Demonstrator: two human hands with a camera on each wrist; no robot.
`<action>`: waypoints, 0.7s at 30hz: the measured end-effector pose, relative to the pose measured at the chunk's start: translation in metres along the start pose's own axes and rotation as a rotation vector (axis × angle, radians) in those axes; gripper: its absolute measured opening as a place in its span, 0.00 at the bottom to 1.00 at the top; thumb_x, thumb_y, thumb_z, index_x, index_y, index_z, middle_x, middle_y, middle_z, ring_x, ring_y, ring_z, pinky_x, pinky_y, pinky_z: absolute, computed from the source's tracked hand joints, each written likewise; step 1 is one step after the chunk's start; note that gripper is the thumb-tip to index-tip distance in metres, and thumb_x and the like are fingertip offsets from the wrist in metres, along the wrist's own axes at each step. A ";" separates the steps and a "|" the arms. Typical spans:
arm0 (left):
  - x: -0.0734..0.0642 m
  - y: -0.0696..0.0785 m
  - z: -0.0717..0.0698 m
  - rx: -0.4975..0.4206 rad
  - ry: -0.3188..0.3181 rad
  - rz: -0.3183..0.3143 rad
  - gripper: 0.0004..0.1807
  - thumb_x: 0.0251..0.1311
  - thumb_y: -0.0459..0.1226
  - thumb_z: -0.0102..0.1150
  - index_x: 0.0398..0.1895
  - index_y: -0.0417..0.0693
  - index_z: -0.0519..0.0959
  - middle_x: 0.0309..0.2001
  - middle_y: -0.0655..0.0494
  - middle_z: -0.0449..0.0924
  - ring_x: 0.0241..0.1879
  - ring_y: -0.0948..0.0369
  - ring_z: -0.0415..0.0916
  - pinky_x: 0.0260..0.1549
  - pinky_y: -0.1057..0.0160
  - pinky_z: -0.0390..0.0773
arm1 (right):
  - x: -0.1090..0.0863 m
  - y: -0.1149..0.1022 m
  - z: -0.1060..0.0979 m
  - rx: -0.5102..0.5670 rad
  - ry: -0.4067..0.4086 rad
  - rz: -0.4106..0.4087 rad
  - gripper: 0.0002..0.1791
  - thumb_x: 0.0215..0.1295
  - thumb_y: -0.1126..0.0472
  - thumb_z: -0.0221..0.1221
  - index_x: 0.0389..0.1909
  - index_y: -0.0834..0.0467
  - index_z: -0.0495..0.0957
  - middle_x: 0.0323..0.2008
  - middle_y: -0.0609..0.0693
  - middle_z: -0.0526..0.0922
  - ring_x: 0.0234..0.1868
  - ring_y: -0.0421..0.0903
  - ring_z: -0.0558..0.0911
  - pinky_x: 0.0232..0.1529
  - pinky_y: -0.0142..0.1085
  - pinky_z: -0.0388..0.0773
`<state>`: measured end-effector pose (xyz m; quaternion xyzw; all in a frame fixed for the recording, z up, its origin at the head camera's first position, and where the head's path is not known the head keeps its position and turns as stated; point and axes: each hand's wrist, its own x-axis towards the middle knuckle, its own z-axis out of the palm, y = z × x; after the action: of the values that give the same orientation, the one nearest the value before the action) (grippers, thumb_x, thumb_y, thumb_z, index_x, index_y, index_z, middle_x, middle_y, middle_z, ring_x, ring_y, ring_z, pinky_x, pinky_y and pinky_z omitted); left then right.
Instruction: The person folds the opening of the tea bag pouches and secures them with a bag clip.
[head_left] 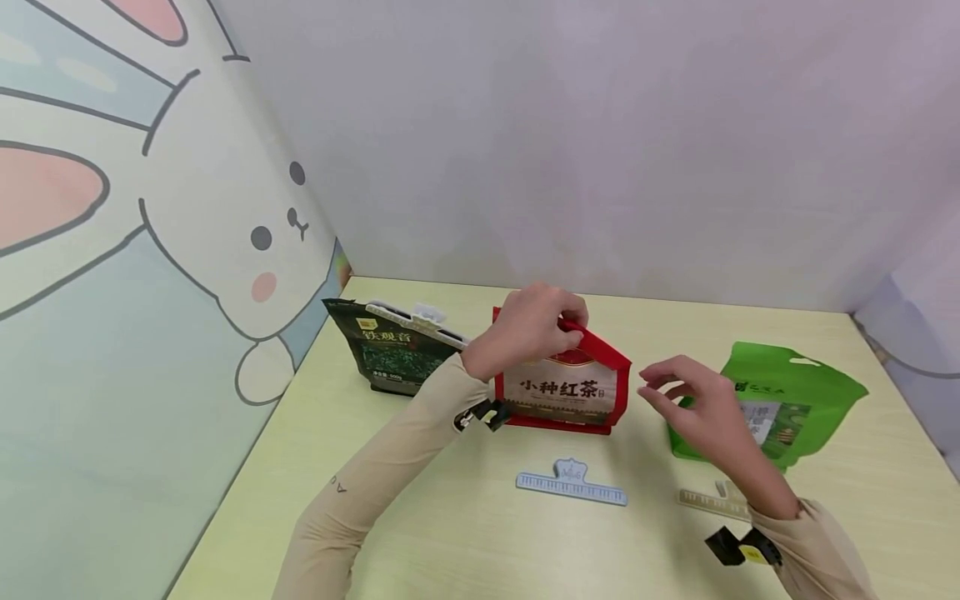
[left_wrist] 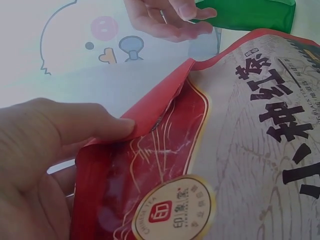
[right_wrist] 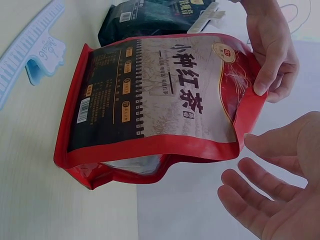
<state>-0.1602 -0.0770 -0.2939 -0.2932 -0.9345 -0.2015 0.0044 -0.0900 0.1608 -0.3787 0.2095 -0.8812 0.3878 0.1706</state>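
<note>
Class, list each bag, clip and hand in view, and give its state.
Red bag: standing, top folded over, unclipped
Dark bag: standing, clipped
White clip: clamped on the dark bag's top
Green bag: standing, unclipped
Blue clip: lying loose
Beige clip: lying loose, partly hidden
Left hand: pinching the red bag's fold
Right hand: empty, thumb parted from fingers

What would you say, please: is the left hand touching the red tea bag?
Touching. The left wrist view shows it: the left hand grips the red tea bag, its thumb lying on the folded top edge.
</note>
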 end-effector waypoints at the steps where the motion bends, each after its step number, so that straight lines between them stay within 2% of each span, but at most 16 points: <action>1: 0.000 0.000 0.000 -0.001 -0.001 0.000 0.03 0.57 0.37 0.60 0.30 0.58 0.81 0.30 0.66 0.77 0.34 0.66 0.69 0.30 0.68 0.70 | 0.000 -0.001 0.000 0.000 -0.006 0.000 0.14 0.49 0.73 0.68 0.37 0.57 0.80 0.34 0.45 0.81 0.33 0.33 0.77 0.31 0.22 0.75; 8: 0.000 -0.001 -0.001 -0.006 -0.001 -0.001 0.03 0.57 0.38 0.60 0.30 0.57 0.81 0.31 0.66 0.77 0.34 0.66 0.69 0.30 0.68 0.70 | -0.003 -0.006 -0.003 -0.016 -0.064 0.017 0.15 0.50 0.71 0.69 0.38 0.55 0.80 0.35 0.44 0.81 0.34 0.36 0.78 0.32 0.24 0.76; 13: 0.000 -0.001 0.000 -0.011 0.003 0.000 0.03 0.57 0.37 0.61 0.30 0.57 0.81 0.30 0.66 0.77 0.34 0.66 0.70 0.30 0.69 0.70 | -0.005 -0.007 -0.002 -0.020 -0.109 0.028 0.15 0.51 0.69 0.69 0.39 0.54 0.79 0.37 0.44 0.81 0.36 0.42 0.80 0.32 0.30 0.78; 17: 0.000 0.000 0.000 -0.013 -0.004 -0.007 0.02 0.57 0.38 0.61 0.31 0.57 0.82 0.31 0.66 0.77 0.34 0.66 0.70 0.31 0.69 0.70 | -0.008 -0.008 0.000 -0.033 -0.144 0.048 0.15 0.51 0.66 0.70 0.40 0.53 0.79 0.37 0.43 0.81 0.37 0.43 0.80 0.33 0.36 0.80; 21: 0.000 -0.001 0.000 -0.015 -0.008 -0.010 0.02 0.57 0.38 0.61 0.31 0.57 0.82 0.31 0.66 0.77 0.34 0.66 0.70 0.31 0.68 0.70 | -0.009 -0.010 0.002 -0.034 -0.183 0.051 0.15 0.51 0.63 0.70 0.41 0.55 0.80 0.38 0.44 0.82 0.37 0.43 0.80 0.33 0.37 0.80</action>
<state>-0.1608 -0.0773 -0.2941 -0.2893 -0.9345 -0.2074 -0.0025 -0.0771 0.1552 -0.3784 0.2188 -0.9046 0.3563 0.0831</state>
